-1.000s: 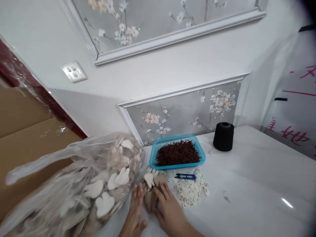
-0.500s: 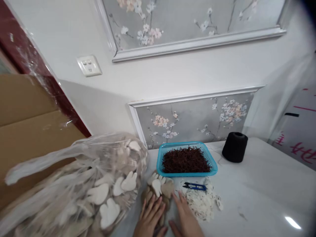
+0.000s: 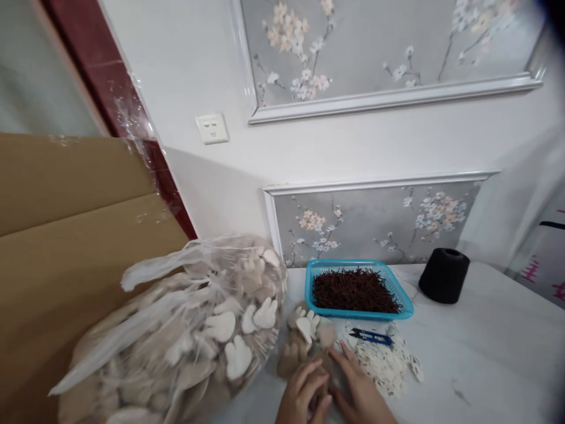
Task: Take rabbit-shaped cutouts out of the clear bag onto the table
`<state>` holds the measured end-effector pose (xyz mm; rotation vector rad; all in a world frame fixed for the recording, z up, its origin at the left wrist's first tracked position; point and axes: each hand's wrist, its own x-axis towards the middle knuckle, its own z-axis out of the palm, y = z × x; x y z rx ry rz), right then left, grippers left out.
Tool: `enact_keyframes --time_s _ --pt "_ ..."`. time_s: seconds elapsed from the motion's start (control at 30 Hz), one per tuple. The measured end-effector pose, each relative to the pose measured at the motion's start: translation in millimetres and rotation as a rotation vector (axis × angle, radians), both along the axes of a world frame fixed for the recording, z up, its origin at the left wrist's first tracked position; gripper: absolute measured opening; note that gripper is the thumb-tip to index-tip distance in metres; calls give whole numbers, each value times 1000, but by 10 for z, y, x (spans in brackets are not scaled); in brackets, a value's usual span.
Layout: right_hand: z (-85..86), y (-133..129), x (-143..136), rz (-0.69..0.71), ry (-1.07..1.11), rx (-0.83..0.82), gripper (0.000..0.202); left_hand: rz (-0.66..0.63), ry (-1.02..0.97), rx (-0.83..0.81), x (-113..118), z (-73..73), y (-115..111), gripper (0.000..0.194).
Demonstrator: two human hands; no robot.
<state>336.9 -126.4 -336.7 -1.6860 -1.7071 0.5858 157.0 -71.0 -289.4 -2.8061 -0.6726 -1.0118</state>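
At the bottom edge, the left hand [image 3: 301, 396] and right hand [image 3: 358, 391], both cut off at the wrist, rest flat with loosely spread fingers on a small pile of tan and cream cut-out pieces [image 3: 308, 340] on the white worktop [image 3: 485, 365]; whether either grips a piece cannot be told. Just right lie blue snips [image 3: 369, 336] on pale scraps [image 3: 385, 364]. Left, a clear bag [image 3: 189, 330] blurs its pieces. Farther back, red writing [image 3: 545, 277] at the right edge is cropped and unreadable.

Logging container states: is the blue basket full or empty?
Full. The blue basket holds a heap of dark reddish-brown strands reaching its rim.
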Motion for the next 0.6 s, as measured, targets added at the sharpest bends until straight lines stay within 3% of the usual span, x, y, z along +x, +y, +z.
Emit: enact_keyframes --time_s 0.17,0.27,0.33,0.4,0.43,0.5,0.53,0.6 --pt "86 -84 5 26 48 223 48 52 -83 -58 -15 215 -221 26" --pt "165 -156 3 13 73 364 39 106 -361 32 -150 488 -288 17" --pt "247 -217 -1 50 87 383 35 275 -694 70 -326 844 -220 11" --pt "336 -293 13 151 85 332 33 496 -1020 71 -530 1336 -36 21" --pt "374 -336 32 218 69 295 33 591 -1088 85 -621 1606 90 28" --pt "415 -430 99 338 16 246 34 717 -716 -63 -728 2102 360 42" --pt "417 -478 145 380 -16 237 34 708 -600 -102 -733 2291 478 44" --pt "393 -571 255 397 -63 240 35 691 -487 -93 -656 2498 610 48"
